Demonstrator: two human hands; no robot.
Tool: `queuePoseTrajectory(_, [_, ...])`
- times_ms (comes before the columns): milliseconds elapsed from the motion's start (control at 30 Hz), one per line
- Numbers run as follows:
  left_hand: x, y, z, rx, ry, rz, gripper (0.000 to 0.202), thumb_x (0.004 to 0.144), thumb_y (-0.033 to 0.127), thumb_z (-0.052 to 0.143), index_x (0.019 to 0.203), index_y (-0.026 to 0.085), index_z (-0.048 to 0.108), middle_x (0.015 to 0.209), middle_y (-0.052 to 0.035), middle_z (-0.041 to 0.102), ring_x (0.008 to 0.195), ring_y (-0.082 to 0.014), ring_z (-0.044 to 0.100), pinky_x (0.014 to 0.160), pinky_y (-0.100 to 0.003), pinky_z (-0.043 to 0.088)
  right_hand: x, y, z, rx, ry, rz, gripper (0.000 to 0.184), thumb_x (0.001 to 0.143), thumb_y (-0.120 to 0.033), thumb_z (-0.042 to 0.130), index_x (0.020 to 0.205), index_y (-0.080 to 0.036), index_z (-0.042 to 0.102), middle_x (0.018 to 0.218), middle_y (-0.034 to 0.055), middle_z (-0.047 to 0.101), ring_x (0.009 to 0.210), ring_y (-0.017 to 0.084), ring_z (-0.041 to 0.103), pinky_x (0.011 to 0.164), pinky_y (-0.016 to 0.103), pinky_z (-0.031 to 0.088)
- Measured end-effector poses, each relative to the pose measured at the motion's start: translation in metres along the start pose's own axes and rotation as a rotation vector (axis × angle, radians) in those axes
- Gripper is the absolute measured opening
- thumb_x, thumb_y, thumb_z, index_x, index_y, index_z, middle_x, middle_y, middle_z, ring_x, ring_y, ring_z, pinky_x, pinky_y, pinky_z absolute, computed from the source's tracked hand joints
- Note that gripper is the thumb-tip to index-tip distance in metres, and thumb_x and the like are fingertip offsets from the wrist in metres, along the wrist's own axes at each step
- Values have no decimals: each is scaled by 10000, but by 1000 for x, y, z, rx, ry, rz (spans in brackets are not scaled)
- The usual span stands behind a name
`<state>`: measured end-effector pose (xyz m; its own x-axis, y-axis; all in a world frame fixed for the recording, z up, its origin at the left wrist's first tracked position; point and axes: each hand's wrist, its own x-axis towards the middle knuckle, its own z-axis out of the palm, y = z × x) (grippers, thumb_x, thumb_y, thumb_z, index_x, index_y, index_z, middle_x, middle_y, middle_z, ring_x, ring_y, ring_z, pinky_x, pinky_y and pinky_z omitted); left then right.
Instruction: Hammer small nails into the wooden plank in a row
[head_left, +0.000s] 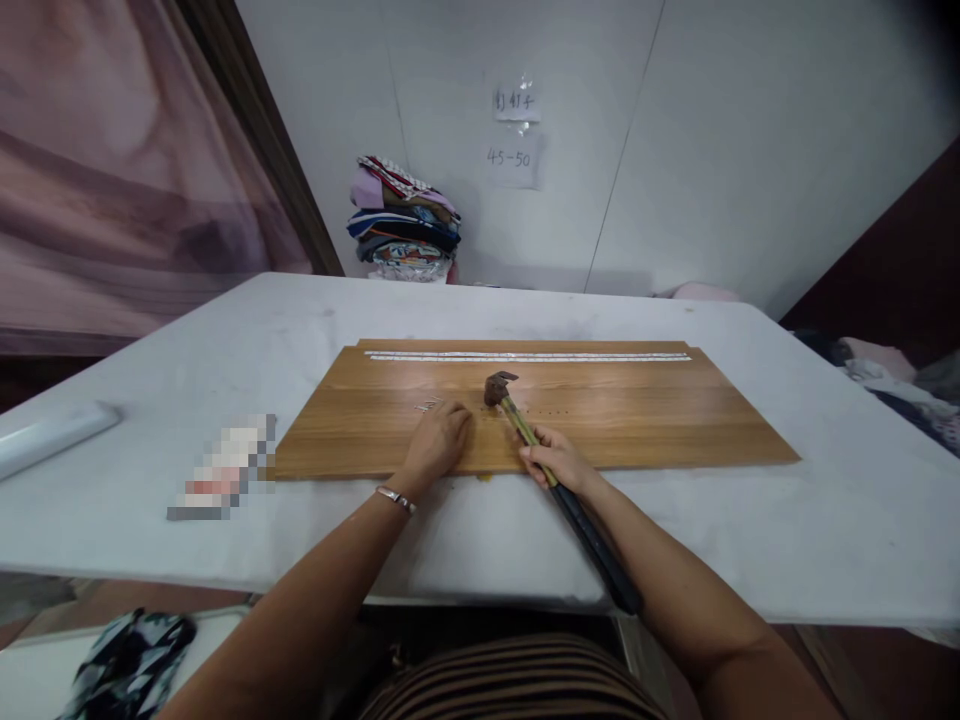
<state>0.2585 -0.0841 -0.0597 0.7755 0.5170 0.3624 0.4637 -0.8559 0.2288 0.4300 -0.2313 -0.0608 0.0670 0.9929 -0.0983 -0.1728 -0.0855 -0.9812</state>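
Note:
My right hand is wrapped round the yellow upper handle of a claw hammer, whose rusty head is over the middle of a wooden board. The hammer's long black grip runs back along my right forearm. To the left of the hammer head, my left hand rests low on the board with its fingers curled together; whatever is under the fingertips is hidden. Several loose nails lie just beyond that hand. A row of small dark dots, nails or holes, crosses the board to the right of the hammer head.
Two white strips run along the board's far side. A blurred-out flat object and a white roll lie to the left on the white table. Behind are folded clothes and a wall with paper signs.

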Motion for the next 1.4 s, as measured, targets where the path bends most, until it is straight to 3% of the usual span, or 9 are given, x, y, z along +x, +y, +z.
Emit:
queuePoseTrajectory(1133, [-1, -2, 5, 7, 21, 14, 236, 884, 186, 415, 837, 150, 643, 882, -76, 607, 860, -180, 531, 824, -330, 430, -2, 4, -2, -24, -2, -3, 262, 735, -322, 594, 922, -165, 499, 407, -104, 478, 291, 58, 351, 311, 165, 285])
queuePoseTrajectory(1400, [-1, -2, 4, -22, 24, 7, 241, 888, 199, 411, 821, 158, 640, 872, -75, 599, 865, -183, 525, 827, -344, 436, -6, -35, 2, 80, 30, 44, 290, 702, -310, 619, 929, -176, 500, 511, -84, 522, 316, 58, 410, 311, 174, 318])
